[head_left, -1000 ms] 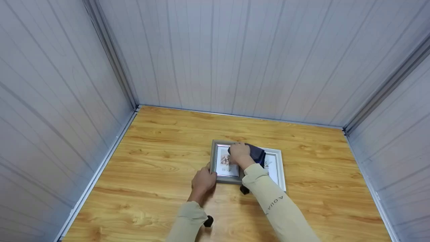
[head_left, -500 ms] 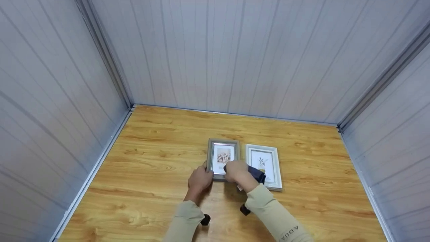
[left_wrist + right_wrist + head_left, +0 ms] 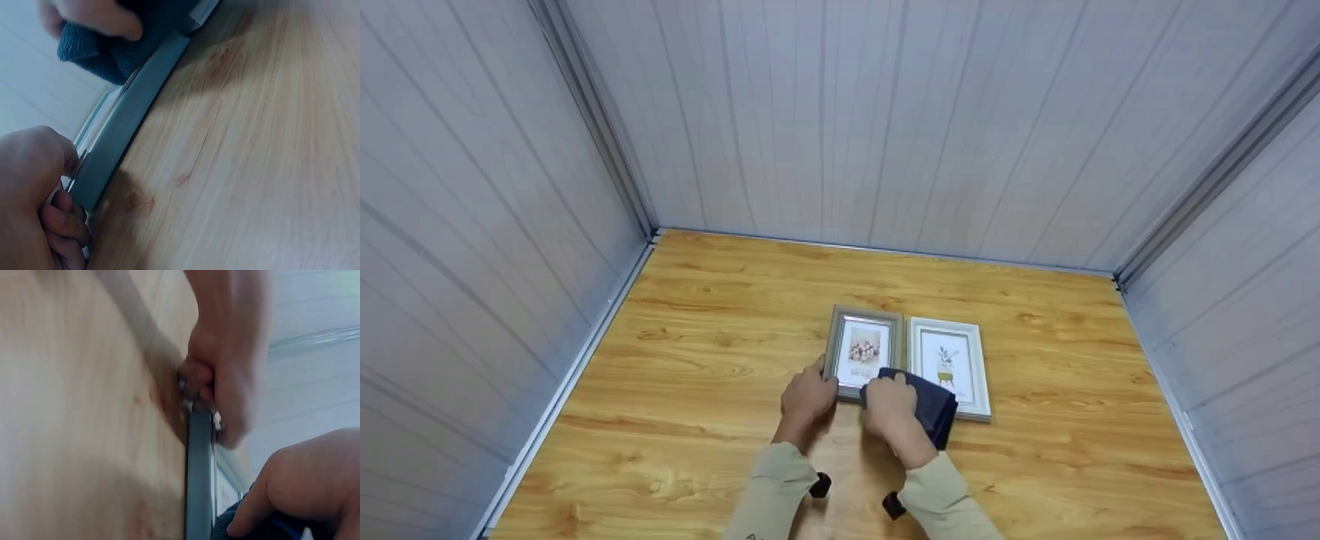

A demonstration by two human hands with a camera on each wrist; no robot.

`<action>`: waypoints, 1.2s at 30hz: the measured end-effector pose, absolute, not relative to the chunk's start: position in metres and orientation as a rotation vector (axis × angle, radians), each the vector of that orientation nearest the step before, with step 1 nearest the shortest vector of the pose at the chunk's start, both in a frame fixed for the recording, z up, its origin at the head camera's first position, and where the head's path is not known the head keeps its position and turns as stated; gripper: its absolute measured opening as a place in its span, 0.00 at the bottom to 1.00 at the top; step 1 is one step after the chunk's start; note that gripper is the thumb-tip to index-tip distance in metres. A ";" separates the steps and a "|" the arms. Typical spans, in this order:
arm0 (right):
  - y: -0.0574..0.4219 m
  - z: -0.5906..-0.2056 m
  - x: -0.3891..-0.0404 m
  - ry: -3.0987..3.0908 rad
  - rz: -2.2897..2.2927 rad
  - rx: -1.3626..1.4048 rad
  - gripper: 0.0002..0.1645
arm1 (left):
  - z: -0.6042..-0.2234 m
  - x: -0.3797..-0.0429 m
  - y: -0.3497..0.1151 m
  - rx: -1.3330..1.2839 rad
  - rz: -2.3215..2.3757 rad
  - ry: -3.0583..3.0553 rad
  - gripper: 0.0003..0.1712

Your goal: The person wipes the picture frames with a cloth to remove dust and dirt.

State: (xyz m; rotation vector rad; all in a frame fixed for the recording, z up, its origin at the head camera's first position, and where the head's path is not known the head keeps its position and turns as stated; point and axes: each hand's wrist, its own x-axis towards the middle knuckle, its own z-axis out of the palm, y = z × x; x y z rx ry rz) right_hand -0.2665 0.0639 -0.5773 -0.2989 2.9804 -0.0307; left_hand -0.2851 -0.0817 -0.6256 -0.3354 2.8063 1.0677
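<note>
In the head view my left hand (image 3: pixel 808 396) grips the lower left corner of a grey-brown picture frame (image 3: pixel 864 349), thumb on top and curled fingers at the side. The left wrist view shows the frame's long lower side (image 3: pixel 129 126) close over the tabletop. My right hand (image 3: pixel 889 407) holds a folded dark navy cloth (image 3: pixel 936 409), fuzzy in the left wrist view, at the frame's lower right corner. The cloth overlaps the lower left corner of a white picture frame (image 3: pixel 946 352), which lies just right of the grey one and shows a potted-plant print.
The wood-grain tabletop (image 3: pixel 697 360) spreads around both frames. Pale panelled walls (image 3: pixel 840 127) stand behind and on both sides, with metal trim along the table's edges. A black wrist camera (image 3: pixel 820 485) hangs under the left cuff, another (image 3: pixel 894 505) under the right.
My right hand has come down with the cloth from the grey frame's upper right to its lower edge, uncovering the white frame's upper part. The grey frame has shifted slightly right, closer to the white one.
</note>
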 end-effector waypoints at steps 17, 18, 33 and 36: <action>0.061 -0.591 -0.270 3.063 -0.501 -0.756 0.26 | -0.621 -0.294 -0.091 -0.159 1.119 2.804 0.26; 0.064 -0.590 -0.270 3.054 -0.503 -0.726 0.25 | -0.621 -0.294 -0.091 -0.156 1.122 2.799 0.25; 0.058 -0.593 -0.312 2.835 -0.674 -0.838 0.31 | -0.623 -0.288 -0.090 -0.185 1.072 2.800 0.26; 0.059 -0.593 -0.303 2.783 -0.655 -0.818 0.30 | -0.624 -0.288 -0.087 -0.201 1.044 2.801 0.24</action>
